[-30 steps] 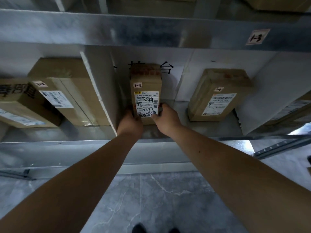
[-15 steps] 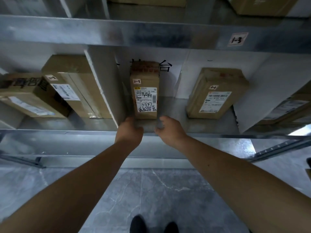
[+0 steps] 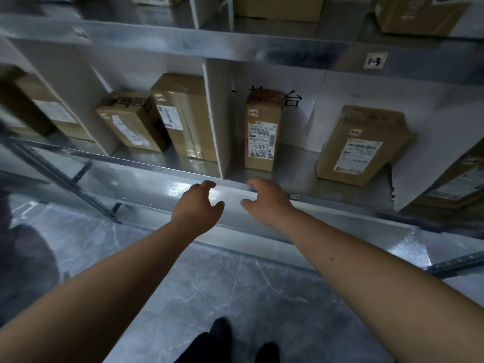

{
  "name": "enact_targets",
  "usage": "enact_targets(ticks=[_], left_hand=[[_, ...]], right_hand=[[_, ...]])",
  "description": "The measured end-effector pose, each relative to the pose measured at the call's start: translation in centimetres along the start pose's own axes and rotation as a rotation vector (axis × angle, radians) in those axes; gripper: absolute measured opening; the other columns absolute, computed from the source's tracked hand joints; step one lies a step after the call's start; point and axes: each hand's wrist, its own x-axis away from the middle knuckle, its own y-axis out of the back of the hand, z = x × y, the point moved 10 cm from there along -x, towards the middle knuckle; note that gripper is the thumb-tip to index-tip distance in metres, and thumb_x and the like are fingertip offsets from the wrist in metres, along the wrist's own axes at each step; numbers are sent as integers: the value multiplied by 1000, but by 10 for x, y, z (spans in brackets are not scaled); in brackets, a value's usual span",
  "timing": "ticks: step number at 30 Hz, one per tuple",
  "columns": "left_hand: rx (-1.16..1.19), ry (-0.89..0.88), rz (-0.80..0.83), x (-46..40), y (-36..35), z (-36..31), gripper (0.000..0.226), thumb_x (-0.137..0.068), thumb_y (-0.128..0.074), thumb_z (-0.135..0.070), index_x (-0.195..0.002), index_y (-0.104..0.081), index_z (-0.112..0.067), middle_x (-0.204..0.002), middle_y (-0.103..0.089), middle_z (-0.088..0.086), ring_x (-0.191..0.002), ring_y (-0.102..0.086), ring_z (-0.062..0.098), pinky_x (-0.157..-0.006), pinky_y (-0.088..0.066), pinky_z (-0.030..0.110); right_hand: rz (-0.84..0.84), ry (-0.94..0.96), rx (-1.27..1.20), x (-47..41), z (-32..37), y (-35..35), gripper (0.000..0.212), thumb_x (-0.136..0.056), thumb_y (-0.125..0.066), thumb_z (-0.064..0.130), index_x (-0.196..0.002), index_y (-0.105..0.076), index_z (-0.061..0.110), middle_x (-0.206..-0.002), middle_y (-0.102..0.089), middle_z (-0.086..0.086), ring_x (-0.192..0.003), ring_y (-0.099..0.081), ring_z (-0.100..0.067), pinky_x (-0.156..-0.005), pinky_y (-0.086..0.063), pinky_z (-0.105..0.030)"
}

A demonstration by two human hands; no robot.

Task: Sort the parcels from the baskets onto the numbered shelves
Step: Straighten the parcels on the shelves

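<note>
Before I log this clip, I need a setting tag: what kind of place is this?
Probably a parcel sorting or storage room: metal shelving with dividers, a handwritten bay tag, and labelled cardboard parcels standing in the bays.

Just one camera here, worn on the head, wide-angle, looking forward and down. It's close to the metal shelf (image 3: 183,174), with the floor (image 3: 209,284) and both forearms filling the bottom.

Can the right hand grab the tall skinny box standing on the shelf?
Probably yes. The right hand is empty at the shelf edge, and nothing stands between it and the tall box.
</note>
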Motion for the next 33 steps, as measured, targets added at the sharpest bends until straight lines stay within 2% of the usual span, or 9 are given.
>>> enact_targets(ticks=[5, 10, 14, 17, 19, 21, 24, 28, 33], left_hand=[[45, 66, -88, 9, 41, 34, 58, -93, -68, -41, -147, -52, -25, -145, -58, 3, -129, -57, 27, -104, -48, 40], [87, 86, -134, -5, 78, 67, 58, -94, -68, -41, -147, -52, -25, -147, -57, 5, -130, -56, 28, -107, -46, 41], [108, 58, -122, -33, 100, 93, 59, -95, -68, -42, -149, -50, -25, -149, -55, 5, -131, -57, 28, -108, -47, 40], [120, 32, -81, -59, 111, 113, 62, -95, -69, -43, -151, -49, -24, -151, -55, 6, -132, -56, 29, -109, -48, 42], [173, 31, -63, -77, 119, 126, 64, -94, -71, -44, -151, -50, -21, -150, -56, 8, -133, -56, 30, -109, -48, 43], [220, 19, -48, -95, 123, 136, 64, -94, -72, -43, -149, -52, -19, -148, -58, 9, -132, -57, 31, -108, -47, 42], [214, -30, 7, -120, 120, 145, 64, -94, -73, -40, -149, -52, -16, -145, -59, 11, -131, -56, 32, -107, -46, 40], [181, -77, 86, -151, 113, 145, 67, -94, -73, -38, -151, -49, -13, -148, -58, 13, -134, -54, 35, -108, -45, 40], [203, -111, 129, -179, 104, 129, 58, -91, -71, -39, -142, -53, -16, -130, -66, 14, -115, -64, 38, -89, -50, 38]], right_hand=[[42, 72, -28, 4, 52, -20, 60, -97, -70, 36, -152, -48, 25, -155, -52, -1, -136, -53, -24, -109, -47, -36], [46, 99, -21, -12, 103, -38, 55, -97, -68, 38, -148, -50, 26, -142, -60, -3, -121, -60, -24, -99, -52, -37], [1, 75, 32, -36, 133, -50, 58, -100, -65, 36, -153, -46, 23, -149, -56, -4, -130, -56, -28, -98, -46, -33], [-33, 11, 51, -55, 149, -59, 50, -102, -63, 34, -149, -49, 22, -141, -58, -5, -123, -59, -29, -92, -46, -31], [-65, -50, 39, -67, 157, -66, 38, -102, -63, 33, -138, -54, 23, -126, -60, -4, -107, -60, -27, -84, -47, -31], [-110, -104, 32, -81, 162, -74, 32, -99, -64, 33, -130, -58, 23, -120, -61, -5, -104, -60, -28, -82, -47, -31], [-191, -199, -14, -98, 162, -78, 35, -98, -65, 31, -130, -58, 19, -120, -62, -6, -110, -61, -31, -84, -46, -31], [-283, -343, -85, -109, 151, -76, 41, -98, -63, 28, -135, -52, 13, -115, -62, -6, -103, -62, -30, -79, -46, -31], [-361, -485, -194, -119, 135, -72, 49, -95, -65, 25, -139, -51, 10, -127, -65, -12, -110, -65, -34, -89, -55, -35]])
